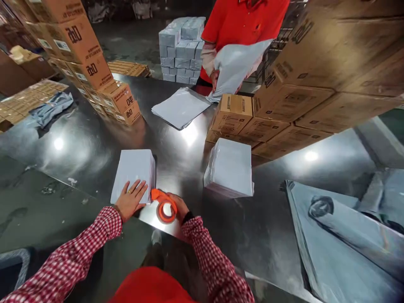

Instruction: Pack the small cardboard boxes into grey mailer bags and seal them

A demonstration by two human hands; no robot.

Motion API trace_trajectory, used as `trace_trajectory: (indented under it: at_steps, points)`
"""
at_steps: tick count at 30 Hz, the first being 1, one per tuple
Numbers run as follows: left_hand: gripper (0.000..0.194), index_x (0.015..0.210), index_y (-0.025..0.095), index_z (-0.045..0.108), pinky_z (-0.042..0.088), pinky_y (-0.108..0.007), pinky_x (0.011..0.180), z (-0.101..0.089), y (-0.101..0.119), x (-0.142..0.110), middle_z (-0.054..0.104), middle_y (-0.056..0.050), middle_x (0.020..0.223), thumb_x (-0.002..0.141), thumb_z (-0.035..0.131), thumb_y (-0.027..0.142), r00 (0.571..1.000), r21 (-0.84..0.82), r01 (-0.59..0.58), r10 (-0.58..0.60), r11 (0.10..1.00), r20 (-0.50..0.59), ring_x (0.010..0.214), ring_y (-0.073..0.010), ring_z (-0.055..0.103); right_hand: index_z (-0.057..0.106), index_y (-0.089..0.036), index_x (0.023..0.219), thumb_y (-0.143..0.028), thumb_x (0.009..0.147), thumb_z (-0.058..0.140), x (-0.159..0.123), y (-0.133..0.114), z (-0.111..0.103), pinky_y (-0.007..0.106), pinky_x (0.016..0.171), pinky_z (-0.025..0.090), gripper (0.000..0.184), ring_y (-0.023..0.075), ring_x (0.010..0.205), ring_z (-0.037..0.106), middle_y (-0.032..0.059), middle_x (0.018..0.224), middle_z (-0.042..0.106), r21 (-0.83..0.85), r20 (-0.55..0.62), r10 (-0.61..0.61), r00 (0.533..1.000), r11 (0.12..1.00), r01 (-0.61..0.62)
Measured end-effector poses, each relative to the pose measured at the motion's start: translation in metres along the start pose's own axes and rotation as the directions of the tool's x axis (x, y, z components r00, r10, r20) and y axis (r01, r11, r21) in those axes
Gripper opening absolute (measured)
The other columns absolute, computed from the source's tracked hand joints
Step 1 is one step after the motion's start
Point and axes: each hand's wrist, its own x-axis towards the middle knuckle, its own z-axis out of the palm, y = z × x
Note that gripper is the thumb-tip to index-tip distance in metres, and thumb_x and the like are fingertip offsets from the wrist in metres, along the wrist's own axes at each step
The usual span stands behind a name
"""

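White wrapped parcel [132,166]: rectangular block, flat smooth top, creased side at 3 o'clock, looks closed. Sits flat, between 8 and 9 o'clock of view centre, near corner partly covered. Orange handheld tape dispenser [162,197]: round hub facing up, pale opening in middle, nose toward 11 o'clock. At 7 o'clock of view centre, just off parcel's 4 o'clock corner; contact unclear.

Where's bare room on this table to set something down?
Bare tabletop lies between the left white package and right white package, and between the latter and the grey sheets. Crowded: behind the right white package, among stacked cartons.
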Motion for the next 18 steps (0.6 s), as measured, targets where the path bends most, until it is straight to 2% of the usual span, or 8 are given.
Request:
trace_trajectory:
  at_steps: [3, 5, 7, 9, 13, 15, 16, 18]
  points:
    - [0.061, 0.152, 0.016, 0.041, 0.026, -0.063, 0.12, -0.003, 0.0, -0.003, 0.038, -0.014, 0.159, 0.097, 0.053, 0.04, 1.0, -0.042, -0.003, 0.003, 0.999, 0.013, 0.148, -0.0355, 0.033, 0.07, -0.023, 0.098, -0.07, 0.074, 0.062, -0.06, 0.049, 0.023, 0.046, 0.094, 0.052, 0.053, 0.0303, 0.104, 0.066, 0.0102, 0.102, 0.073, 0.069, -0.058, 0.071, 0.996, 0.995, -0.067]
    - [0.061, 0.153, 0.016, 0.04, 0.025, -0.064, 0.12, -0.002, -0.001, -0.004, 0.039, -0.014, 0.159, 0.097, 0.052, 0.039, 1.0, -0.07, -0.004, 0.003, 0.998, -0.007, 0.148, -0.0354, 0.032, 0.069, -0.022, 0.101, -0.074, 0.073, 0.06, -0.075, 0.069, 0.04, 0.046, 0.094, 0.053, 0.059, 0.031, 0.103, 0.067, 0.0117, 0.104, 0.073, 0.097, -0.088, 0.094, 0.992, 0.992, -0.086]
    - [0.061, 0.153, 0.017, 0.04, 0.023, -0.063, 0.12, -0.001, -0.001, -0.004, 0.04, -0.014, 0.158, 0.097, 0.053, 0.039, 0.999, -0.087, -0.008, 0.005, 0.996, -0.031, 0.149, -0.035, 0.031, 0.068, -0.021, 0.106, -0.074, 0.076, 0.056, -0.069, 0.078, 0.058, 0.045, 0.095, 0.052, 0.062, 0.03, 0.103, 0.067, 0.0122, 0.108, 0.072, 0.092, -0.098, 0.084, 0.992, 0.993, -0.075]
    - [0.061, 0.153, 0.017, 0.04, 0.024, -0.063, 0.12, 0.0, 0.0, -0.002, 0.04, -0.014, 0.158, 0.098, 0.052, 0.04, 0.999, -0.091, -0.013, 0.01, 0.996, -0.036, 0.149, -0.0348, 0.031, 0.069, -0.02, 0.104, -0.071, 0.077, 0.057, -0.052, 0.077, 0.078, 0.044, 0.095, 0.052, 0.059, 0.0288, 0.1, 0.066, 0.0104, 0.104, 0.072, 0.063, -0.066, 0.06, 0.996, 0.996, -0.056]
    - [0.062, 0.153, 0.016, 0.039, 0.024, -0.065, 0.119, -0.004, 0.0, 0.003, 0.038, -0.015, 0.159, 0.097, 0.052, 0.039, 1.0, -0.085, -0.007, 0.005, 0.996, -0.018, 0.149, -0.0354, 0.031, 0.074, -0.02, 0.075, -0.048, 0.067, 0.075, -0.026, 0.068, 0.122, 0.043, 0.089, 0.051, 0.029, 0.0261, 0.084, 0.065, 0.0023, 0.076, 0.07, -0.082, 0.144, 0.033, 0.989, 0.996, -0.021]
    - [0.071, 0.154, 0.015, 0.036, 0.023, -0.066, 0.12, -0.006, -0.001, 0.005, 0.035, -0.015, 0.161, 0.092, 0.06, 0.04, 1.0, -0.087, -0.021, 0.019, 0.996, -0.022, 0.15, -0.0364, 0.028, 0.076, -0.021, 0.07, -0.039, 0.065, 0.075, -0.029, 0.063, 0.126, 0.041, 0.089, 0.051, 0.019, 0.0247, 0.082, 0.065, 0.0005, 0.073, 0.071, -0.162, 0.237, 0.04, 0.971, 0.987, -0.001]
    - [0.077, 0.155, 0.014, 0.035, 0.021, -0.067, 0.12, -0.007, 0.0, 0.004, 0.034, -0.015, 0.161, 0.089, 0.065, 0.04, 0.999, -0.087, -0.025, 0.023, 0.996, -0.029, 0.15, -0.0371, 0.027, 0.077, -0.022, 0.073, -0.038, 0.066, 0.073, -0.035, 0.059, 0.119, 0.041, 0.089, 0.052, 0.018, 0.0249, 0.083, 0.066, 0.0007, 0.077, 0.073, -0.205, 0.26, 0.052, 0.964, 0.979, 0.003]
    - [0.083, 0.154, 0.013, 0.036, 0.019, -0.068, 0.12, -0.005, 0.006, -0.002, 0.035, -0.016, 0.161, 0.083, 0.073, 0.032, 0.999, -0.092, -0.017, 0.012, 0.996, -0.052, 0.15, -0.0386, 0.027, 0.081, -0.022, 0.082, -0.037, 0.067, 0.07, -0.052, 0.048, 0.089, 0.042, 0.091, 0.052, 0.024, 0.0278, 0.089, 0.068, 0.0037, 0.087, 0.077, -0.3, 0.247, 0.082, 0.966, 0.954, -0.005]
